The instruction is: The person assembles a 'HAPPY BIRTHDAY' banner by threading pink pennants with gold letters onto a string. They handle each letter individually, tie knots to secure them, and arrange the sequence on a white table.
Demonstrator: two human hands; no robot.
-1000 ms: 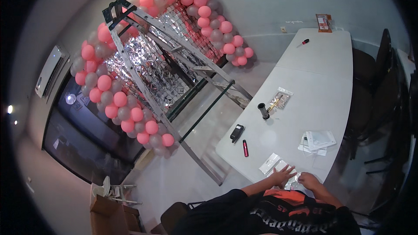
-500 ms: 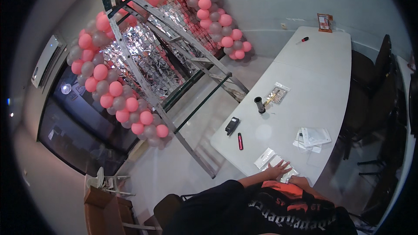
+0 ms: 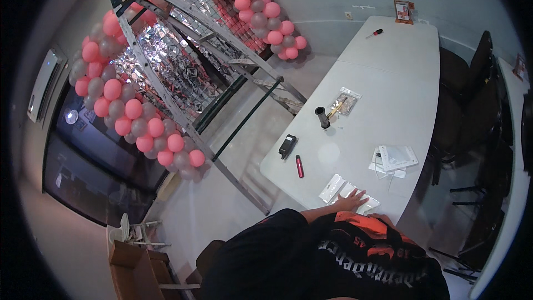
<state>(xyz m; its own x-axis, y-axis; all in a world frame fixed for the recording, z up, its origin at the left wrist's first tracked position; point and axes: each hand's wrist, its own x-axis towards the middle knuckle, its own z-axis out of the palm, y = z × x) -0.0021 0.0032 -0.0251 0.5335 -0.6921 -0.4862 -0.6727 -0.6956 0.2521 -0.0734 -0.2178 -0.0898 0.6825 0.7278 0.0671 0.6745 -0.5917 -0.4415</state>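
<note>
My left hand (image 3: 350,201) lies with fingers spread flat on a white and clear plastic packet (image 3: 335,186) at the near end of the white table (image 3: 388,100). My right hand (image 3: 383,219) is close to the packet's near right end; my shirt covers most of it and its fingers are hidden. Right of the packet lie flat clear and white plastic sleeves (image 3: 397,158). Beyond my left hand are a slim red stick-shaped device (image 3: 300,166) and a black handheld device (image 3: 287,147). A black flared cylinder (image 3: 322,118) stands farther up the table.
Beside the cylinder is a small clear packet (image 3: 348,100). A screwdriver (image 3: 376,33) and a small orange-edged stand (image 3: 403,12) are at the far end. Left stands a stepladder (image 3: 158,80) before a pink and grey balloon arch (image 3: 133,108). Dark chairs (image 3: 463,108) line the right.
My view has shifted, so the table and ladder appear farther up and left. My right hand, partly showing on the packet before, is now mostly covered by my shirt. My left hand stays on the packet.
</note>
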